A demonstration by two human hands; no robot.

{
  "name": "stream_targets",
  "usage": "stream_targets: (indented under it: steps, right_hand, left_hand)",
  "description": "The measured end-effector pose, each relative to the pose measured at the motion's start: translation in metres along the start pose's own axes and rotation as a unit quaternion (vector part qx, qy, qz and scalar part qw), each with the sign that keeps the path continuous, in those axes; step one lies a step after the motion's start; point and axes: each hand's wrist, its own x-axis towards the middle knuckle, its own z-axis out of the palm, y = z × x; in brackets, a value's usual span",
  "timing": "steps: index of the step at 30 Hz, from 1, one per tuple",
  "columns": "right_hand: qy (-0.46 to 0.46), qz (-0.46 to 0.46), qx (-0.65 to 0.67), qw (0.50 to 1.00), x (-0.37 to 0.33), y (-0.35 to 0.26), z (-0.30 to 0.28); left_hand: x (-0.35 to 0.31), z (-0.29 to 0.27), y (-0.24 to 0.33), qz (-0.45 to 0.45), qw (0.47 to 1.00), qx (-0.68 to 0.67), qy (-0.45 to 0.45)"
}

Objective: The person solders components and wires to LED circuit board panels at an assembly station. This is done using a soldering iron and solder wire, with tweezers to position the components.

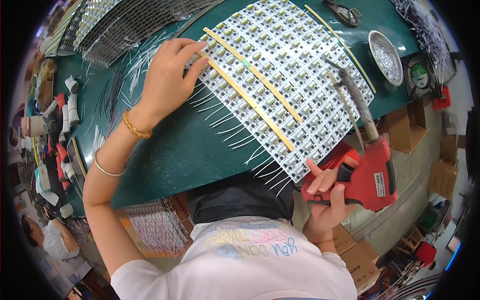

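My left hand rests with fingers spread on the left edge of a white circuit-board panel that lies on the green table. The panel holds rows of small yellow parts, with thin white wire leads sticking out along its near edge. Two long yellow strips lie across the panel. My right hand grips the handle of a red soldering gun. Its grey tip points up over the panel's right part.
A round metal dish of shiny bits stands at the far right of the table, scissors beyond it. Stacked panels lie at the far left, loose wires beside them. Cardboard boxes sit right of the table. Another person sits at lower left.
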Motion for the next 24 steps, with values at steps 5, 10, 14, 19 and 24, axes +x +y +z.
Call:
stream_targets:
  steps: [5,10,14,19,24]
  right_hand:
    - [-0.036,0.06,0.028,0.997,0.003,-0.002,0.01]
    - [-0.058,0.073,0.006,0.996,0.005,-0.002,0.013]
    - [-0.041,0.083,0.01,0.996,0.012,0.001,0.023]
    - [-0.035,0.076,0.021,0.996,0.007,-0.007,0.016]
    - [-0.042,0.084,0.036,0.995,0.007,-0.01,0.015]
  left_hand:
    - [0.005,-0.003,0.006,0.02,0.995,-0.092,-0.022]
    - [-0.005,-0.004,0.032,0.124,0.984,-0.104,-0.075]
    - [-0.009,-0.002,0.029,0.138,0.987,-0.067,-0.046]
    - [-0.006,-0.002,0.015,0.092,0.995,-0.029,0.009]
    - [-0.007,-0.001,-0.014,-0.11,0.987,-0.111,0.031]
